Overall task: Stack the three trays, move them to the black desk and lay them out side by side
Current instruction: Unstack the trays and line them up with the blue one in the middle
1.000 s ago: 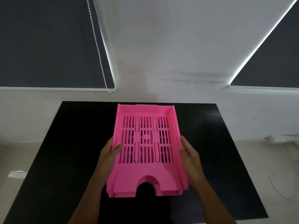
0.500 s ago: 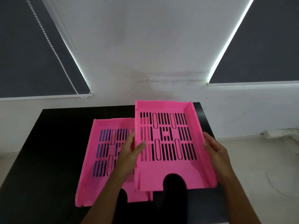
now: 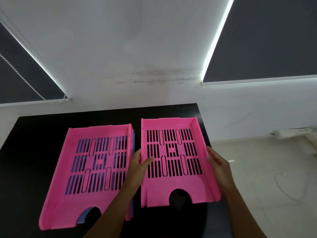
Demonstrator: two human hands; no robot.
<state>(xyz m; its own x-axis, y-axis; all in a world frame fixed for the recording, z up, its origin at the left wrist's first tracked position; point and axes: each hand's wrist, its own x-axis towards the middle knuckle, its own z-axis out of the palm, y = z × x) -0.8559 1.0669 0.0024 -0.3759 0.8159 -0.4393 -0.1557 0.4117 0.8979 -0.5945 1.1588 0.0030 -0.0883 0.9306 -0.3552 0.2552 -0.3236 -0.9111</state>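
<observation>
A pink slotted tray (image 3: 176, 191) sits at the right end of the black desk (image 3: 34, 134). My left hand (image 3: 139, 162) grips its left wall with the thumb inside, and my right hand (image 3: 217, 162) holds its right wall. Beside it on the left lies a second pink tray (image 3: 72, 200). That one is stacked on a blue tray (image 3: 133, 145), which shows only through the slots, along the right side and in the front notch. A narrow strip of desk separates the two pink trays.
The desk stands against a white wall between two dark window blinds. A bead cord (image 3: 22, 76) hangs at the left blind. Pale floor lies to the right, with a white power strip (image 3: 291, 133) and a thin cable (image 3: 288, 186).
The top pink tray has been lifted off the stack and carried right, from overlapping the second pink tray to sitting apart beside it. Both hands moved with it.
</observation>
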